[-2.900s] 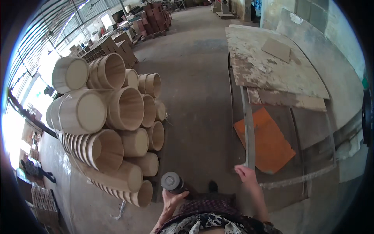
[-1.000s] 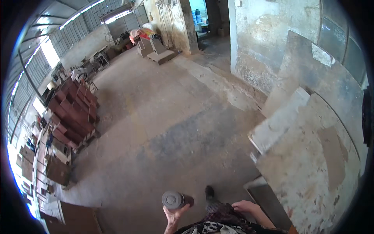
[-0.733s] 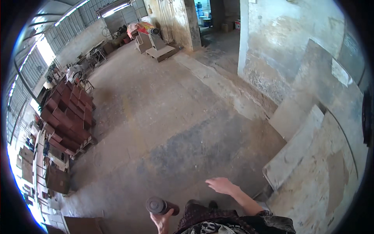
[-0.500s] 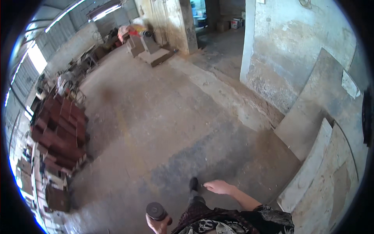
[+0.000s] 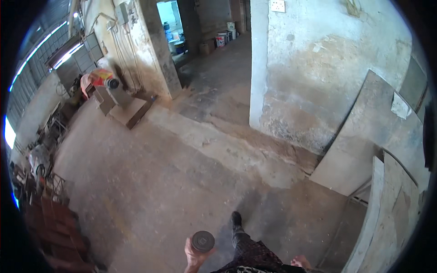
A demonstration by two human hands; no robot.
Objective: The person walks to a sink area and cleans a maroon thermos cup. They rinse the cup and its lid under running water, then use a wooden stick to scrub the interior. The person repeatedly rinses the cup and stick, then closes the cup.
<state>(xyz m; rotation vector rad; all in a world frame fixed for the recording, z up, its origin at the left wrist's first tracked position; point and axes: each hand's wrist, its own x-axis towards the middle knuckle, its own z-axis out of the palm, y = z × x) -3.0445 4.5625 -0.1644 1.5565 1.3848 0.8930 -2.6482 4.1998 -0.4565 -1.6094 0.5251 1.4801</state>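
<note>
Currently in my left hand: the left hand [image 5: 193,257] is wrapped round a dark flask [image 5: 203,241], with skin showing on both sides of its round top.
Flask's place: low in my view at six o'clock, its top turned up toward me, clear of the floor [image 5: 159,204].
My right hand [image 5: 300,261]: down at five o'clock, well apart from the flask; no thing shows in it, though I can't tell how far the fingers are closed.
Step, as I judge it: plain carrying on foot, one boot [image 5: 236,219] set out at two o'clock from the flask.
Next move calls for: a firm left grip, the flask kept upright, and, I'd say, some room between me and the boards [image 5: 396,214] at four o'clock.
Ahead: a wall [image 5: 309,86] at one o'clock, buckets [image 5: 221,40] at twelve, a block on a flat base [image 5: 123,107] at ten.
Hidden: most of the flask's body, beneath its top and my fingers.
Cut off: my left forearm, by the lower edge.
Hard to make out: the red-brown stack [image 5: 54,227] at eight o'clock, which sinks into the dark rim; I can't tell what its pieces are.
</note>
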